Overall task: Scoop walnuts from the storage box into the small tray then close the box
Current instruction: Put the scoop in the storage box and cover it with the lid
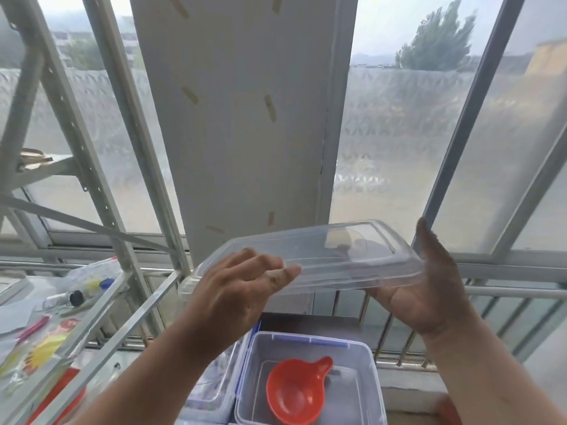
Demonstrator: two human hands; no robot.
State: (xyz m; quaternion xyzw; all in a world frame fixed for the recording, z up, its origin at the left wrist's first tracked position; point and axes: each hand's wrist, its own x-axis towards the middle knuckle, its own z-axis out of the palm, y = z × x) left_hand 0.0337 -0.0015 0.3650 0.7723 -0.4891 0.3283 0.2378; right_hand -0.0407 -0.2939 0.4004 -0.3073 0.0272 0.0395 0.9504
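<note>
Frosted windows filled the background, with a metal shelf rack [92, 185] at the left of the frame. Both hands held a clear plastic tray [310, 256] raised at mid-frame: the left hand [236, 289] curled over its near-left end, the right hand [429, 286] cupping its right end, fingers underneath. At bottom centre sat an open storage box [310, 378] holding only a red scoop [296, 391]. No walnuts showed, so scooping and closing seemingly remained undone.

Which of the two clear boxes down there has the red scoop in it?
The right-hand clear box, the open one with blue latches on its rim, holds the red scoop. The box left of it shows no scoop, only unclear contents.
</note>
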